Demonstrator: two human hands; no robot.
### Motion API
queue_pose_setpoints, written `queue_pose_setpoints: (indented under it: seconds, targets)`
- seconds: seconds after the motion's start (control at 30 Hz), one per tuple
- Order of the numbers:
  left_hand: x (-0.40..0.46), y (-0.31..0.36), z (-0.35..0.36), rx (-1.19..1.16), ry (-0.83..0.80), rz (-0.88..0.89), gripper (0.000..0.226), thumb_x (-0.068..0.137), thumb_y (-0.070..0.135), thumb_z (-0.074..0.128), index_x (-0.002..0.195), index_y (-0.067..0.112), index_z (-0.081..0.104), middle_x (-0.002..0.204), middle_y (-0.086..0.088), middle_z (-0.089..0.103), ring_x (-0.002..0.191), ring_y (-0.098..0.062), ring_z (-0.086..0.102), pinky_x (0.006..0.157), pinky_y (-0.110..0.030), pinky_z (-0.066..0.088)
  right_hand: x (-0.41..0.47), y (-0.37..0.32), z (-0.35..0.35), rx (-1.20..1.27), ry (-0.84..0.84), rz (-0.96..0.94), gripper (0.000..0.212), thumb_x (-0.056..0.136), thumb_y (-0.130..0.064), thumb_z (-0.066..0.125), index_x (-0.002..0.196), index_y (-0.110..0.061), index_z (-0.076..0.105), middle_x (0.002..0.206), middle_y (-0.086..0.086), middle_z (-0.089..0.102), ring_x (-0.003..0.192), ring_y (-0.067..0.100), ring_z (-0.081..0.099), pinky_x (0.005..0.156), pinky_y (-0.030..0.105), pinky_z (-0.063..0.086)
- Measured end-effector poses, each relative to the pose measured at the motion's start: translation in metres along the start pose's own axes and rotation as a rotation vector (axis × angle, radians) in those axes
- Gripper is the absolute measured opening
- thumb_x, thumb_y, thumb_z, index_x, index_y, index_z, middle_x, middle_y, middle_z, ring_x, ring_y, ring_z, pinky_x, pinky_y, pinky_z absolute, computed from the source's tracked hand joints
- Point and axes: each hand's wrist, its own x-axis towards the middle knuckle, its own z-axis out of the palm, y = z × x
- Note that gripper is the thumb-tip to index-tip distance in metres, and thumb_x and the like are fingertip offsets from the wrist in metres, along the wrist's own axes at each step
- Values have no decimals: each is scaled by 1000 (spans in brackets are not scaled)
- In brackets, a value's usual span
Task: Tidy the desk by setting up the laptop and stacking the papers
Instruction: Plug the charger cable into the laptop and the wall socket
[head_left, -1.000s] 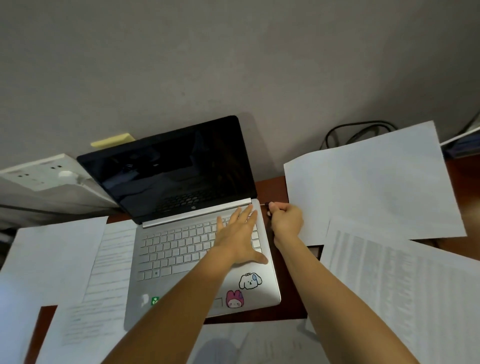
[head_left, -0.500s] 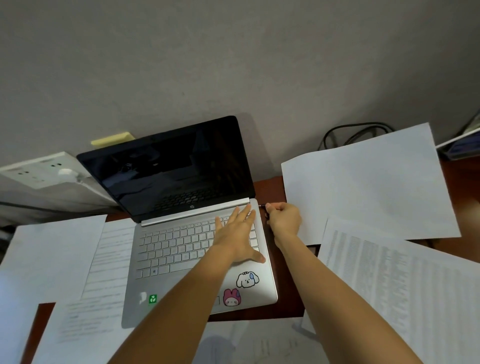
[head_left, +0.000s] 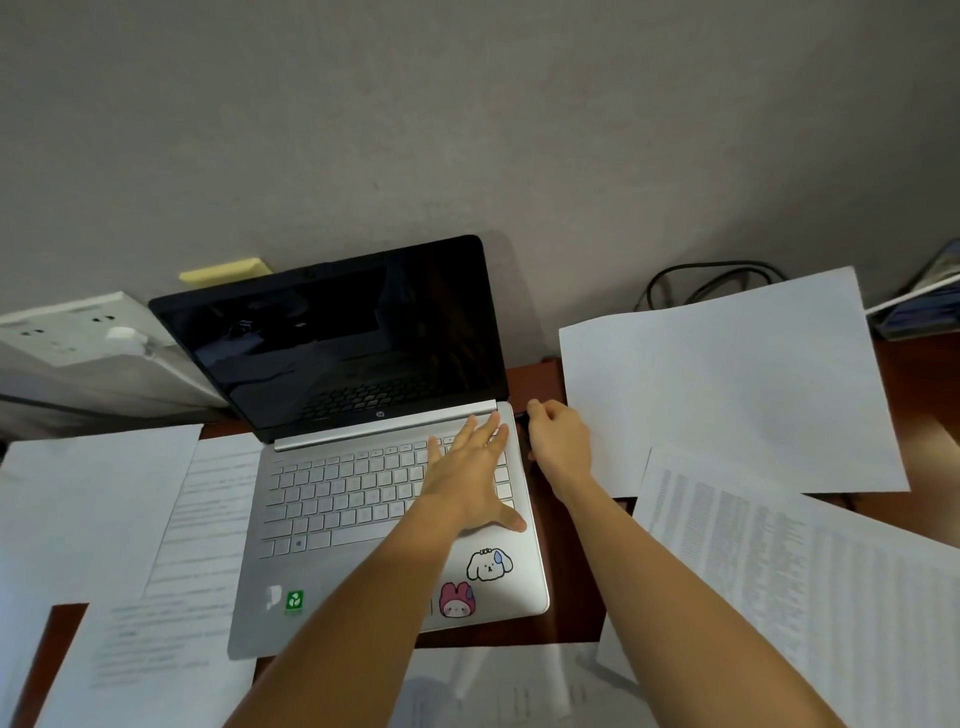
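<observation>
Laptop (head_left: 384, 499) open at worktop (head_left: 566, 561) centre, papers (head_left: 727, 395) loose around it; left hand (head_left: 470, 475) flat, bracing keyboard; right hand (head_left: 558, 441) pinching a dark plug (head_left: 521, 417) at right-edge port: push straight in, keep bracing, avoid angling

A narrow strip of bare surface (head_left: 563, 582) runs between the laptop (head_left: 363, 519) and the right-hand papers (head_left: 727, 395); the right hand (head_left: 558, 441) fills its far end; sheets (head_left: 104, 519) crowd the laptop's left
</observation>
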Motion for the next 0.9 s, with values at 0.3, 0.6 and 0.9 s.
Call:
queue_pose_setpoints:
  seconds: [0.3,0.6,0.9]
  targets:
    - [-1,1,0,19,-4,-5,125,61,60,77,152,21,1,161,8,-11,148,-17,-13,115,-61,-1,4,4,-5,-59,-61,-26,20,95,-19,46,83,-13,61,81,9,64,74,31,66,75,43,57]
    - [-1,5,-3,42,-12,-29,123,62,56,77,152,21,1,161,7,-10,148,-18,-13,116,-61,0,-6,5,-3,-263,-100,-109,29,92,-12,53,120,-8,58,114,14,66,102,30,63,83,32,48]
    - [-7,15,-8,51,-37,-49,113,72,44,75,153,17,0,161,3,-12,148,-20,-11,115,-63,1,-38,1,0,-465,-226,-78,62,92,-14,48,150,-10,25,142,18,32,123,37,48,103,39,39]
